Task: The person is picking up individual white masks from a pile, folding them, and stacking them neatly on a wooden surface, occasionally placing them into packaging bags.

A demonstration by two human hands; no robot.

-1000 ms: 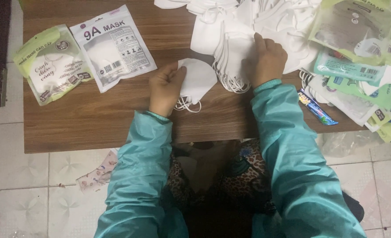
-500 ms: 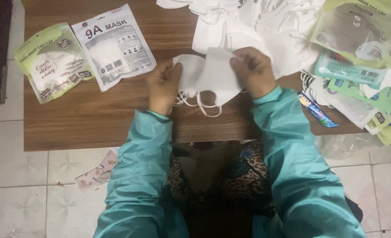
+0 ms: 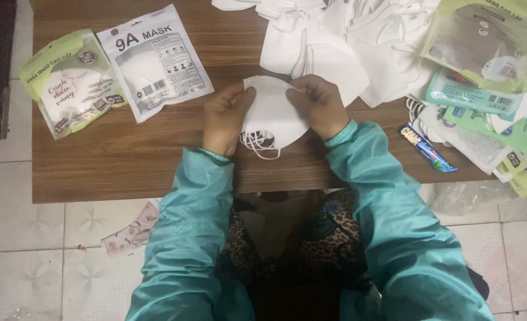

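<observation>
White mask [image 3: 273,113] is pinched at both edges by the left hand [image 3: 223,119] and right hand [image 3: 318,106]; dangling loops [image 3: 260,144] could be snagged beneath it.

Dressed in a shiny teal jacket [image 3: 388,220] with ribbed cuffs [image 3: 342,132]; leopard-print garment [image 3: 311,249] underneath, both hands bare.

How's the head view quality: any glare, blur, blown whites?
Head view: soft, even light, no hard shadows; mild overall softness. The loose white mask pile is near blown out, edges merging. Faint sheen on the clear-fronted white mask pouch. The folded white mask in both hands stays readable.
</observation>
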